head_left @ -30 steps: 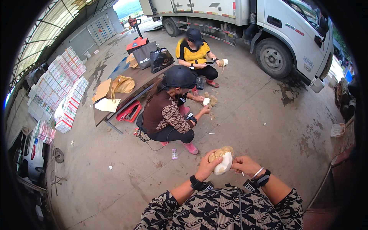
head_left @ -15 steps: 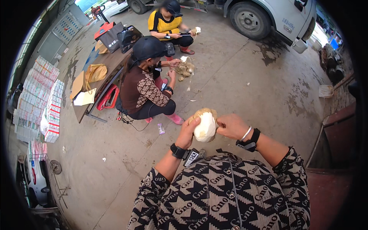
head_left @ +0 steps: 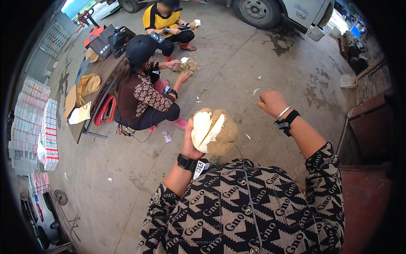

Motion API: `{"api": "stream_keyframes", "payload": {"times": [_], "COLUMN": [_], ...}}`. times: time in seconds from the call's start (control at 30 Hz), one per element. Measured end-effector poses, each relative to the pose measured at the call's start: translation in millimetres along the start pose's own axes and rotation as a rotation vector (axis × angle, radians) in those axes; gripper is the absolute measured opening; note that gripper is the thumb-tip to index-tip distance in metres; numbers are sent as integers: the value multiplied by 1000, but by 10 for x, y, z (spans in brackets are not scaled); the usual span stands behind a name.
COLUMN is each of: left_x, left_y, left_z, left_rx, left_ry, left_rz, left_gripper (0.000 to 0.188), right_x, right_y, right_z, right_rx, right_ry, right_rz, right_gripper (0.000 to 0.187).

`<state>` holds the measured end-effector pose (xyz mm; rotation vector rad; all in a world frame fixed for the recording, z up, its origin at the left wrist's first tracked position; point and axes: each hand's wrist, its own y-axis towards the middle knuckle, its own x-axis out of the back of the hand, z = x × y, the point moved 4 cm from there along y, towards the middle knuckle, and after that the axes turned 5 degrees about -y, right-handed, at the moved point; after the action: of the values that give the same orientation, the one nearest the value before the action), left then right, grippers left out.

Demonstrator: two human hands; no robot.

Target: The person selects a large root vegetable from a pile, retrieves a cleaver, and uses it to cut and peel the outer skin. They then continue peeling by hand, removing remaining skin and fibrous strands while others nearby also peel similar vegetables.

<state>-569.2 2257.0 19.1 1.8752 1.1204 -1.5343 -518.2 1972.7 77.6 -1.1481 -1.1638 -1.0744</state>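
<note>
My left hand (head_left: 191,142) is wrapped round the side of a large lobed tuber (head_left: 226,131) in front of my chest. Its skin is tan and rough. Toward the left hand the skin is off and white flesh shows, with a dark groove between lobes. My right hand (head_left: 272,103) is apart from the tuber, up and to the right, with fingers curled in. Whatever they may hold is hidden. A thin pale strip (head_left: 256,92) shows just past its fingertips, and another pale sliver (head_left: 248,136) is right of the tuber; whether they are airborne or on the floor I cannot tell.
Ahead-left, a squatting person in brown (head_left: 141,97) holds a similar root. Behind, a person in yellow (head_left: 167,21) holds a pale piece. A low table (head_left: 101,91) carries bags and paper. Stacked cartons (head_left: 31,122) stand left. A truck wheel (head_left: 257,12) is at the back, a plastic tub (head_left: 348,81) right.
My right hand has left the tuber and swung up and right. The tuber has turned, showing more tan skin on its right. Two pale strips have appeared near my right hand and the tuber.
</note>
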Motion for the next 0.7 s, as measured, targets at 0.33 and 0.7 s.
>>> {"api": "stream_keyframes", "payload": {"times": [0.33,0.7], "left_x": [-233,-359], "left_y": [250,514], "left_z": [71,139], "left_rx": [-111,238], "left_ry": [5,817], "left_rz": [-58,51], "left_gripper": [72,69], "right_x": [-493,-924], "right_y": [-475,-631], "right_z": [640,683], "right_rx": [-187,-312], "right_ry": [1734,2329], "right_rz": [272,275], "right_gripper": [53,48]}}
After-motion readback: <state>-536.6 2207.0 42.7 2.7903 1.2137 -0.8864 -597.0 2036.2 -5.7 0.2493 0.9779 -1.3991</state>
